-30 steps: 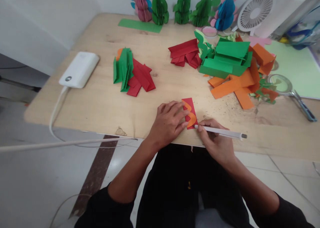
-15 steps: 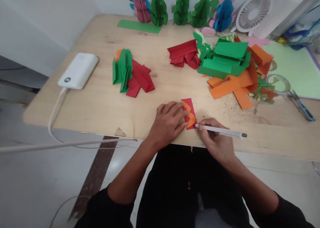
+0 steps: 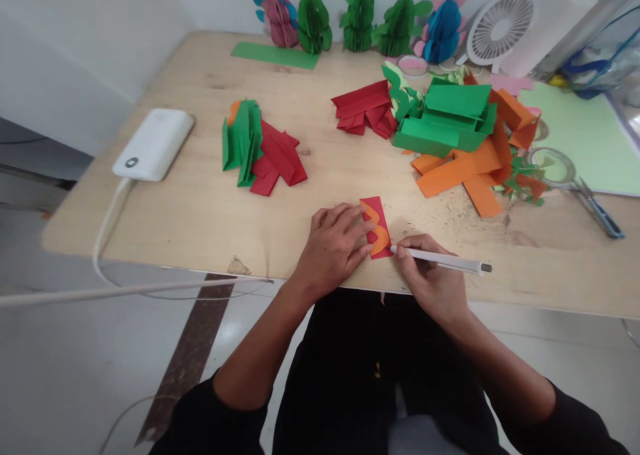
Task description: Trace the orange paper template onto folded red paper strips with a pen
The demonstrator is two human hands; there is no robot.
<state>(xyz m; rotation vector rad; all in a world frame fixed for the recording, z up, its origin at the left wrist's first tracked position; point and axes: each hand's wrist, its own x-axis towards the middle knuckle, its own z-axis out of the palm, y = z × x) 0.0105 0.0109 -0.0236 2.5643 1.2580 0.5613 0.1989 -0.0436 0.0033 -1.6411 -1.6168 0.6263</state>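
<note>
My left hand [image 3: 333, 245] lies flat near the table's front edge, fingers spread and pressing on an orange wavy-edged paper cutout [image 3: 381, 238]. The cutout rests on a small red paper rectangle [image 3: 374, 205], and my fingers cover its left part. In my right hand [image 3: 434, 275] a white pen [image 3: 445, 261] is gripped low down, its tip at the right edge of the red paper, close to the cutout's curve. Whether the tip touches the paper I cannot tell.
Folded green strips [image 3: 243, 142] and red strips [image 3: 280, 155] lie at the left, beside a white power bank [image 3: 154, 144]. Orange strips [image 3: 457, 172], tape and a utility knife [image 3: 597, 208] are at the right. Paper figures [image 3: 359, 20] and a fan [image 3: 501, 28] line the wall.
The whole view has shifted slightly. Both hands, the pen and the papers stay in nearly the same positions relative to one another.
</note>
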